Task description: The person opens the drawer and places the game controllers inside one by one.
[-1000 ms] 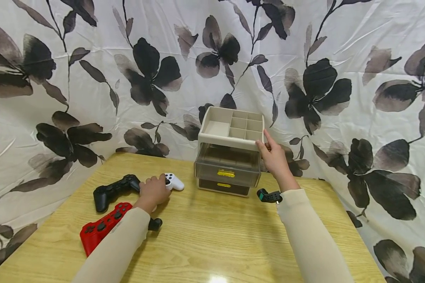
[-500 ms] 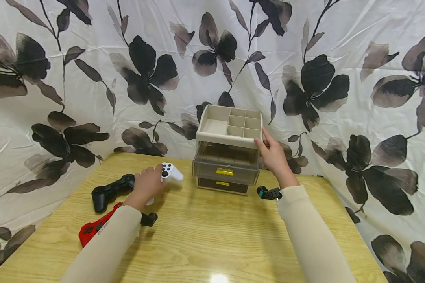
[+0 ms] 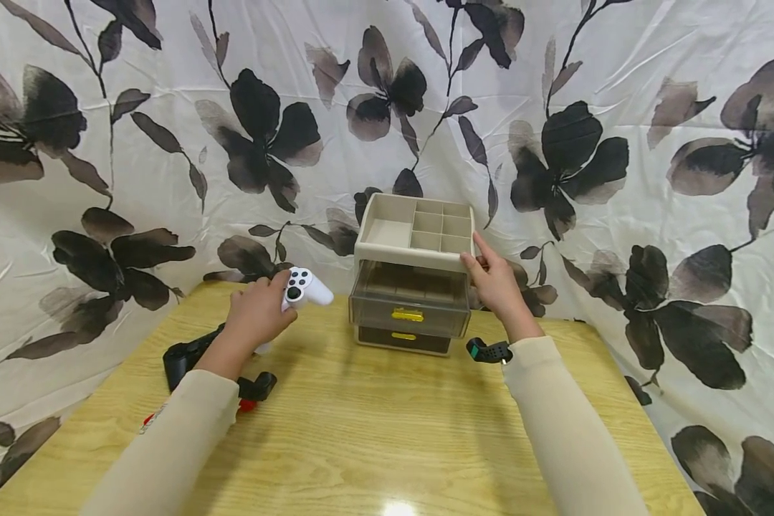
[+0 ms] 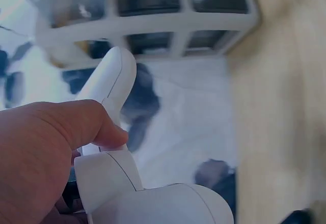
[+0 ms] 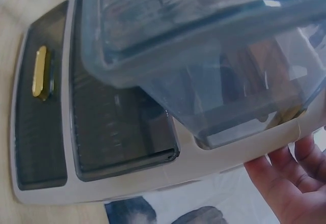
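My left hand [image 3: 256, 312] grips a white game controller [image 3: 309, 288], raised above the table. Its buttons and one handle show; the palm covers the rest. In the left wrist view the thumb presses against the controller's white shell [image 4: 153, 203]. My right hand [image 3: 498, 287] holds the upper right side of a cream drawer organizer [image 3: 413, 256], thumb at the front edge and fingers along the side. Its smoky see-through upper drawer [image 3: 374, 309] is pulled out, with a gold handle [image 3: 408, 314]. Below it, the lower drawer [image 3: 374, 337] is closed.
On the left of the wooden table [image 3: 361, 430] lie a black controller [image 3: 177, 362] and a red controller [image 3: 248, 405], both largely hidden by my left arm. The organizer's top has several compartments. A floral cloth [image 3: 387, 143] hangs behind the table.
My left hand has lifted the white controller off the table, moving up and slightly left. The left arm now covers more of the black and red controllers. My right hand keeps its hold.
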A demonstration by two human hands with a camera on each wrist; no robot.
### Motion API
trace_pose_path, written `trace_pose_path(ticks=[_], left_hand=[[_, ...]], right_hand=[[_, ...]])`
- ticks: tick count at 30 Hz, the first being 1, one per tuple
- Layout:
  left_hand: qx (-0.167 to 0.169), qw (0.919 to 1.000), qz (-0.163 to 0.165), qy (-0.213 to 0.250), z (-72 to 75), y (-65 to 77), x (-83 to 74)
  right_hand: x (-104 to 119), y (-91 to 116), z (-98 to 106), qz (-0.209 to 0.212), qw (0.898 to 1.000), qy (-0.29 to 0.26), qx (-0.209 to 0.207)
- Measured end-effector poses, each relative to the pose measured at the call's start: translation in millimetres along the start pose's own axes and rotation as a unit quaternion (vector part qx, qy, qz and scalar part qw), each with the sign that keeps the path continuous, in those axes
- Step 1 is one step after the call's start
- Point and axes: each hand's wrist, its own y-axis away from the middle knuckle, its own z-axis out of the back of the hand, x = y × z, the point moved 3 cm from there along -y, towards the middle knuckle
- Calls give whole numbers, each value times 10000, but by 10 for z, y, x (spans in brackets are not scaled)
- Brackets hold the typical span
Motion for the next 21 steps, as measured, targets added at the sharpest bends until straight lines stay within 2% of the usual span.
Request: trace_pose_path(ticks=[5,9,21], left_hand=[[-289,9995,-148,-20,265,-11,-81],[-360,9991,-210,-29,423,-9,-152],[-489,9975,-508,-62,767,-87,-366]], right_hand=[[-1,-12,-15,-28,10000,40,-6],[-11,-8,-33,2,10000,44,25],[-17,-7,-9,40,10000,27,-8]])
